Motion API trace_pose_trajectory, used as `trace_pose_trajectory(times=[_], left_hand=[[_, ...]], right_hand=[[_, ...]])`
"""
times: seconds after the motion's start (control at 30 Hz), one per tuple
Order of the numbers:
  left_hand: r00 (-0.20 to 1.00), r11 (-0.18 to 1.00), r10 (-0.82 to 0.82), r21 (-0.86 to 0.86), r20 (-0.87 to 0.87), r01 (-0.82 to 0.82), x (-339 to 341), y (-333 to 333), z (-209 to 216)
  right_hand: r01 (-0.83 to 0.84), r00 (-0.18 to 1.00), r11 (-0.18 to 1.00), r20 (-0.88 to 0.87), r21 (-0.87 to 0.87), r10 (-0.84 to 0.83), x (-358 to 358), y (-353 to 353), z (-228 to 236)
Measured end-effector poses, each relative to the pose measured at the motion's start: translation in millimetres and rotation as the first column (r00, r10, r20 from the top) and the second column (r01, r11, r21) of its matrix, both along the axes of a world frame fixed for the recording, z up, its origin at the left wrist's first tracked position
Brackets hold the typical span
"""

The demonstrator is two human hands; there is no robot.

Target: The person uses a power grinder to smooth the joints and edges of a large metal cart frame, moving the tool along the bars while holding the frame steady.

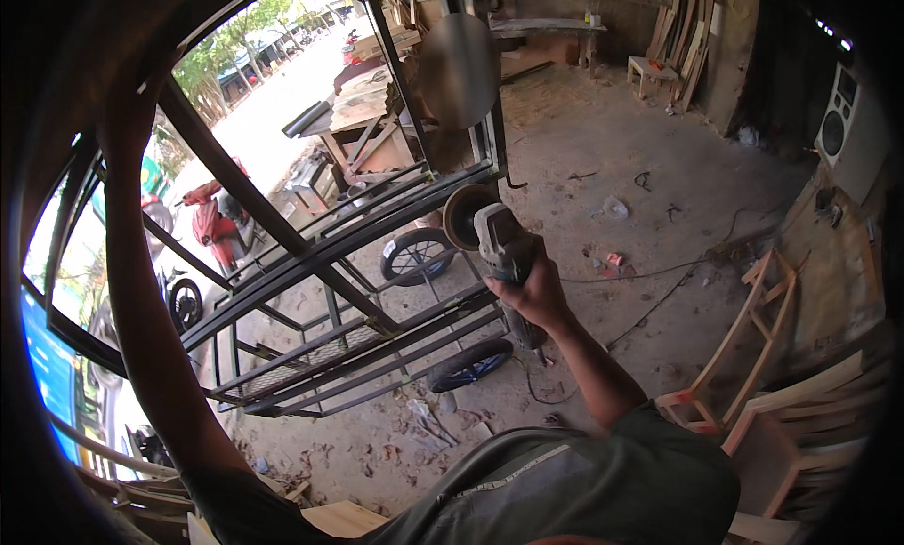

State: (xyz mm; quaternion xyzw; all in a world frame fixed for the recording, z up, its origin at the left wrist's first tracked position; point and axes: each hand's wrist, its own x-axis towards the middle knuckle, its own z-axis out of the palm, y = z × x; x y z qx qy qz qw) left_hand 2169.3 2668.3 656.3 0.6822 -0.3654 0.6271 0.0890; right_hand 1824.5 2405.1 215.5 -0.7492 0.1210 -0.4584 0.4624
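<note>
My right hand (539, 296) is wrapped round the body of an angle grinder (499, 242). Its round disc (461, 217) is close to the lower corner of a dark metal frame (273, 265); I cannot tell whether they touch. The frame is built of square bars, with a mesh panel (306, 359) low down. Two spoked wheels, one farther off (417, 256) and one nearer (471, 364), are at its right end. Raised at the upper left, my left hand (132, 107) is beside the frame's upper bars. Shadow hides its fingers.
A power cord (650, 310) trails across the dirty floor. Wooden frames (753, 347) and stacked boards (819, 423) stand at the right, below a speaker (838, 117). Beyond the metal frame are a wood-laden bench (363, 103) and a red scooter (212, 220). A small stool (652, 72) stands farther back.
</note>
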Motion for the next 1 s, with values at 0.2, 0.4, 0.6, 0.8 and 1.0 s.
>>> trace_pose_trajectory(times=[0.2, 0.4, 0.6, 0.8, 1.0], left_hand=[[0.994, 0.997, 0.071, -0.02, 0.078, -0.07, -68.6, 39.7, -23.0], [0.85, 0.844, -0.526, -0.105, 0.032, 0.526, -152.7, 61.6, -60.5], [0.928, 0.923, -0.365, -0.163, -0.081, 0.349, -194.7, 91.9, -80.8], [0.992, 0.981, 0.118, -0.147, -0.049, -0.124, -187.0, 116.6, -124.1], [0.962, 0.993, 0.115, -0.055, 0.25, -0.104, -197.6, 125.4, -124.2]], right_hand=[[-0.017, 0.999, 1.0, -0.029, -0.009, 0.016, -21.6, 12.6, 34.8], [-0.036, 0.996, 0.991, -0.082, 0.132, 0.047, -8.7, -0.9, 48.1], [0.103, 0.958, 0.992, -0.274, 0.068, -0.081, 18.0, -12.7, 69.6], [0.122, 0.958, 0.99, -0.268, 0.072, -0.099, 21.5, 4.9, 68.2], [0.157, 0.949, 0.983, -0.291, 0.094, -0.123, 27.9, 1.1, 71.8]])
